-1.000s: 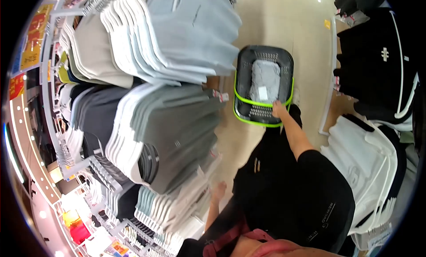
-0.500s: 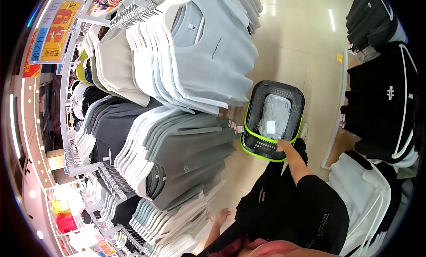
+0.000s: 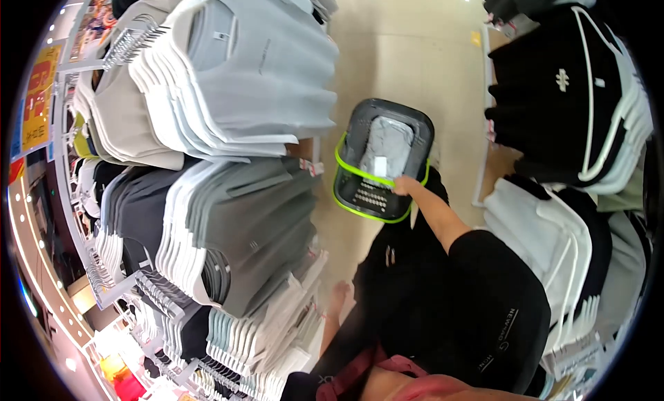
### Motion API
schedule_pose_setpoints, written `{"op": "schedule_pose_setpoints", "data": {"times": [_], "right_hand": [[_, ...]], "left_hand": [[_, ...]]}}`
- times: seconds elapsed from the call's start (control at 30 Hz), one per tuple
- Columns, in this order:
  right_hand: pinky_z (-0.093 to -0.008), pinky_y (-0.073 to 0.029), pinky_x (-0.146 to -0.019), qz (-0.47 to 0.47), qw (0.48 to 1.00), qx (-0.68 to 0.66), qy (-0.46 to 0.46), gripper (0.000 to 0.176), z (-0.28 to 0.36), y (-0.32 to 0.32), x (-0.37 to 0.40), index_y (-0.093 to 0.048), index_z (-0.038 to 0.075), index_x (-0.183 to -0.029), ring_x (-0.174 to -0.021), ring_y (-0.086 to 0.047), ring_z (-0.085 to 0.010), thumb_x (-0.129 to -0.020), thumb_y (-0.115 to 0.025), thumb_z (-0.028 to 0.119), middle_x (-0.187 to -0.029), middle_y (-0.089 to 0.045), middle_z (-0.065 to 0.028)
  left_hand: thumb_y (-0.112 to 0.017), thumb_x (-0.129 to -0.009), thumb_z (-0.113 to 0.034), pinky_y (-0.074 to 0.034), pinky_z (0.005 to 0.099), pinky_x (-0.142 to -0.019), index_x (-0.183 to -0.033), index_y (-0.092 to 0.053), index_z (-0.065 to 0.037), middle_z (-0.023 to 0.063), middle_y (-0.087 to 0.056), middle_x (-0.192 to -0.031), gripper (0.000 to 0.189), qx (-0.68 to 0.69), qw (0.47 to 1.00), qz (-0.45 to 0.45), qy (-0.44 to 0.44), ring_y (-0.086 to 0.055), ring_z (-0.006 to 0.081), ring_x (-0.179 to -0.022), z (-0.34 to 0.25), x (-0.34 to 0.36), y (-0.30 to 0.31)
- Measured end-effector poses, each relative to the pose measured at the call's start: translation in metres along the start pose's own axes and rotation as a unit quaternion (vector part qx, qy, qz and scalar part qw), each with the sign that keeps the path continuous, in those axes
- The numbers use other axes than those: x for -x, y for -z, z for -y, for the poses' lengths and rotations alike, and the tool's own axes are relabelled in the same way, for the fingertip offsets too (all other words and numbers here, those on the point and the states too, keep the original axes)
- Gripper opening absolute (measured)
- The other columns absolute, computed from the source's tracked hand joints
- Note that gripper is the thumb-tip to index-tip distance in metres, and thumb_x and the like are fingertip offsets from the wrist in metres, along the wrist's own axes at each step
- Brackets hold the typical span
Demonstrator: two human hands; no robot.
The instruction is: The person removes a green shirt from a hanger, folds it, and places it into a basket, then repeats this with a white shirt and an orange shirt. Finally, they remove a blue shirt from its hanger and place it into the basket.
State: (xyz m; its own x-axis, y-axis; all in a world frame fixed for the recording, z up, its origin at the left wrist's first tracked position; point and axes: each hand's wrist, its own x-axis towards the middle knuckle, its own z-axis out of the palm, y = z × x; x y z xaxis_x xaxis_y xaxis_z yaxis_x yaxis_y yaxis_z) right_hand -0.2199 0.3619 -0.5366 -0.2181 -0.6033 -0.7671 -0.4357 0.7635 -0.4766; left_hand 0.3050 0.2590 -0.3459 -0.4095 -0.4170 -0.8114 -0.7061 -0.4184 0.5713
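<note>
My right hand point(image 3: 402, 186) is closed round the lime-green handle point(image 3: 366, 174) of a black shopping basket point(image 3: 418, 134), which hangs in front of my legs. Inside the basket lies a light grey folded garment point(image 3: 394, 139), apparently in clear plastic, with a white label point(image 3: 380, 166) on it. At my left side hangs my left hand point(image 3: 338, 295), slightly blurred, with its fingers loosely out and nothing seen in them. It is nearest to the hems of pale shirts point(image 3: 294, 301) on the left rack.
Grey shirts point(image 3: 252, 228) and light blue shirts point(image 3: 277, 76) hang on the left racks and jut toward the aisle. Black tops point(image 3: 546, 89) and white garments point(image 3: 529, 217) line the right side. Between them runs the tiled floor point(image 3: 408, 62). A yellow price sign point(image 3: 41, 100) is at far left.
The view has shifted, so the basket and the racks sit further left and higher in it. My right hand keeps its hold on the basket handle; my left hand still hangs beside me.
</note>
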Motion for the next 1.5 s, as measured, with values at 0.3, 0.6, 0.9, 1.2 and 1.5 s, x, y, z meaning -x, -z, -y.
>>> {"op": "schedule_pose_setpoints", "data": {"times": [0.3,0.6,0.9,1.2,1.5], "right_hand": [[-0.0461,-0.053,-0.091,-0.081,0.992,-0.1,-0.005,0.045,-0.051,0.055,0.019,-0.07,0.0,-0.112,-0.103,-0.066,-0.0418,-0.088,-0.062,0.037,-0.112,-0.068,-0.026],[-0.046,-0.055,-0.079,-0.001,0.97,-0.217,-0.112,0.059,-0.06,0.101,0.007,-0.069,-0.006,-0.112,-0.081,-0.071,-0.0354,-0.092,-0.061,0.049,-0.101,-0.072,-0.0235],[-0.0435,-0.053,-0.053,-0.061,0.972,-0.222,-0.056,0.052,-0.05,0.221,0.016,-0.067,-0.007,-0.085,-0.056,-0.065,-0.0266,-0.096,-0.06,0.043,-0.071,-0.064,-0.0156],[-0.0385,-0.058,-0.056,-0.101,0.977,-0.168,-0.088,0.05,-0.067,0.338,-0.014,-0.072,-0.006,-0.096,-0.059,-0.07,-0.0254,-0.094,-0.061,0.043,-0.077,-0.071,-0.0161],[-0.0403,-0.05,-0.055,-0.212,0.96,-0.173,-0.052,0.053,-0.08,0.463,-0.03,-0.069,-0.003,-0.074,-0.054,-0.062,-0.0239,-0.086,-0.071,0.049,-0.066,-0.065,-0.0128]], "left_hand": [[-0.052,-0.103,-0.042,-0.051,0.0336,-0.085,-0.139,-0.052,-0.001,0.0123,-0.069,-0.12,0.054,-0.119,0.992,-0.018,0.033,-0.067,0.0208,-0.107,-0.085,-0.026,-0.042],[-0.053,-0.102,-0.042,-0.052,0.0353,-0.082,-0.137,-0.053,0.001,0.0142,-0.069,-0.115,0.056,-0.093,0.994,-0.049,0.017,-0.068,0.0216,-0.101,-0.103,-0.016,-0.077],[-0.05,-0.102,-0.03,-0.053,0.0357,-0.078,-0.132,-0.056,0.001,0.0139,-0.07,-0.111,0.043,-0.024,0.994,-0.107,-0.016,-0.07,0.0237,-0.099,-0.118,-0.038,-0.15],[-0.049,-0.103,-0.033,-0.054,0.0366,-0.076,-0.129,-0.057,-0.002,0.013,-0.07,-0.112,0.041,-0.08,0.993,-0.082,-0.004,-0.069,0.0228,-0.099,-0.179,-0.051,-0.219],[-0.051,-0.098,-0.02,-0.051,0.0307,-0.066,-0.122,-0.06,-0.003,0.0082,-0.067,-0.097,0.031,-0.016,0.994,-0.086,0.058,-0.062,0.0165,-0.079,-0.197,-0.099,-0.239]]}}
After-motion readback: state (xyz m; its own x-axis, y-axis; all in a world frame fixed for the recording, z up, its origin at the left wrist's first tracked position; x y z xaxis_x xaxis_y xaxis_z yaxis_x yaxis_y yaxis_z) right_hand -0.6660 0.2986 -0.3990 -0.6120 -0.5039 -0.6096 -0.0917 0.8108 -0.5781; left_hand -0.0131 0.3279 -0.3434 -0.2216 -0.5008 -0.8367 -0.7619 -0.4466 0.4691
